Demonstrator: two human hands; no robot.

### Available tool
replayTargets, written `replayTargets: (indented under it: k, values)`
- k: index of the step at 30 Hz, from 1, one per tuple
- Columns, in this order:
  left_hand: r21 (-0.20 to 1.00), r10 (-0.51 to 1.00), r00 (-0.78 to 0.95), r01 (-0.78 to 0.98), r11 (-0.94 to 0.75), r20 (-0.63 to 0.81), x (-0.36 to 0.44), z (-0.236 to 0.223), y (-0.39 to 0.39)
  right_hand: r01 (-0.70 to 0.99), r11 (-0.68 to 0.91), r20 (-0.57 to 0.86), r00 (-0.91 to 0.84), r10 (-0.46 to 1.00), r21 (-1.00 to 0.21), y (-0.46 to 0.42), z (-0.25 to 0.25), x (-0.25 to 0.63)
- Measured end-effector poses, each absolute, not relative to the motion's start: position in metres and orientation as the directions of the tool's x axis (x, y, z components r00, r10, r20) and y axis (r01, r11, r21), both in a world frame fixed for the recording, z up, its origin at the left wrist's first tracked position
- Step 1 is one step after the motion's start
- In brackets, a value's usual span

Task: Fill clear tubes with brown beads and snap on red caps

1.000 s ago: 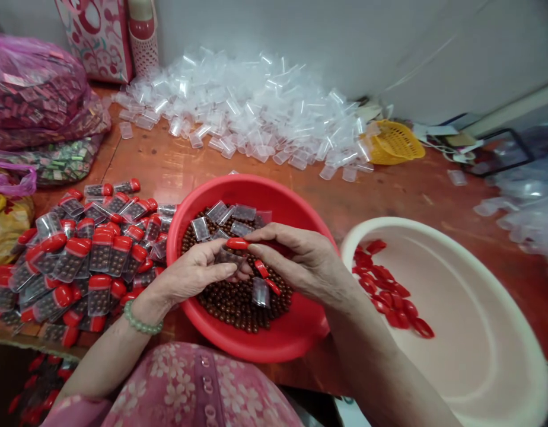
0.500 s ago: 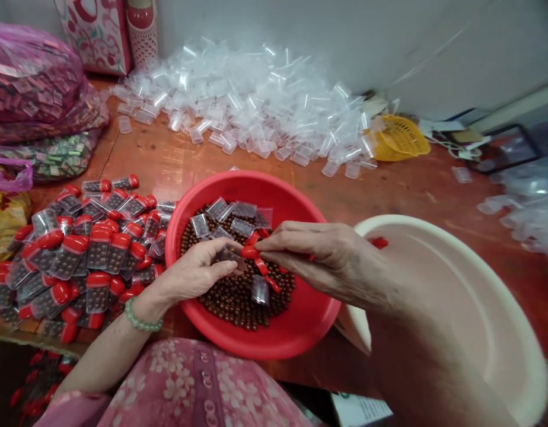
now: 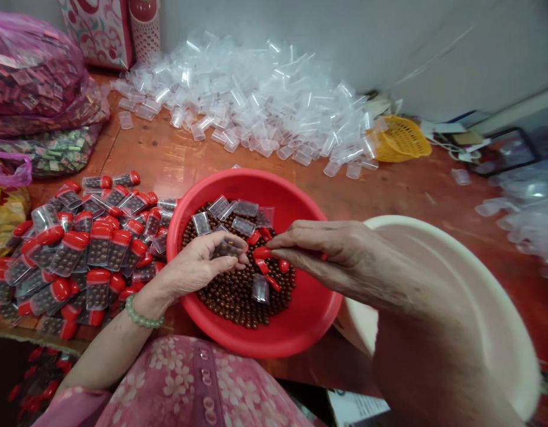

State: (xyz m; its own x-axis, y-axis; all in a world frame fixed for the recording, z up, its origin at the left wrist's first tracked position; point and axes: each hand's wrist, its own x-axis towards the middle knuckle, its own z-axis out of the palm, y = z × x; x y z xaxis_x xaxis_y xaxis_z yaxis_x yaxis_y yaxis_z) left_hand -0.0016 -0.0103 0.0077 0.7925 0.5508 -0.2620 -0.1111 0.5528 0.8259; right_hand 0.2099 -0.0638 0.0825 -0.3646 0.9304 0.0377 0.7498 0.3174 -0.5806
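Observation:
My left hand (image 3: 196, 264) is closed on a small clear plastic box (image 3: 228, 247) over the red basin (image 3: 283, 341), and dark contents show through its wall. Between the thumb and fingers of my right hand (image 3: 340, 255) is a red cap (image 3: 262, 252), a short gap from the box. Below both hands, brown balls (image 3: 238, 305) cover the basin's bottom. Several clear boxes (image 3: 244, 226) and loose red caps (image 3: 271, 283) lie on the balls.
Filled boxes with red caps (image 3: 100, 243) are heaped at left. Empty clear boxes (image 3: 256, 112) pile along the wall beside a yellow basket (image 3: 401, 139). A cream tub (image 3: 500, 332) stands at right under my right forearm. Purple bags (image 3: 34, 71) sit at far left.
My hands have drawn slightly apart. The red cap, close to the box before, has moved right with my right hand, while the box stays in my left hand.

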Motion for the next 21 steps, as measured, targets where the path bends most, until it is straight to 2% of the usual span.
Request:
replayTargets:
  k: [3, 6, 9, 12, 16, 21]
  values:
    - [0.791, 0.549, 0.792, -0.144, 0.595, -0.268, -0.003, 0.008, -0.01, 0.729, 0.214, 0.086, -0.209, 0.974, -0.651, -0.064, 0.076, 0.206]
    - [0.748, 0.533, 0.8, -0.17, 0.642, -0.276, -0.004, 0.006, -0.01, 0.583, 0.089, 0.126, 0.023, 0.992, -0.808, -0.064, 0.062, 0.193]
    - [0.749, 0.601, 0.763, -0.249, 0.614, -0.239, -0.004, 0.003, -0.011, 0.451, 0.039, 0.098, 0.108, 0.989, -0.892, -0.067, 0.045, 0.177]
    - [0.77, 0.708, 0.672, -0.327, 0.548, -0.218, -0.003, 0.001, -0.012, 0.433, 0.065, 0.134, 0.129, 0.983, -0.899, -0.071, 0.032, 0.163]
    - [0.84, 0.771, 0.607, -0.303, 0.449, -0.193, -0.001, 0.0, -0.012, 0.502, 0.166, 0.252, 0.109, 0.962, -0.849, -0.079, 0.023, 0.155]
    - [0.871, 0.774, 0.603, -0.257, 0.419, -0.195, -0.002, 0.003, -0.013, 0.608, 0.186, 0.239, 0.006, 0.971, -0.772, -0.089, 0.024, 0.156]
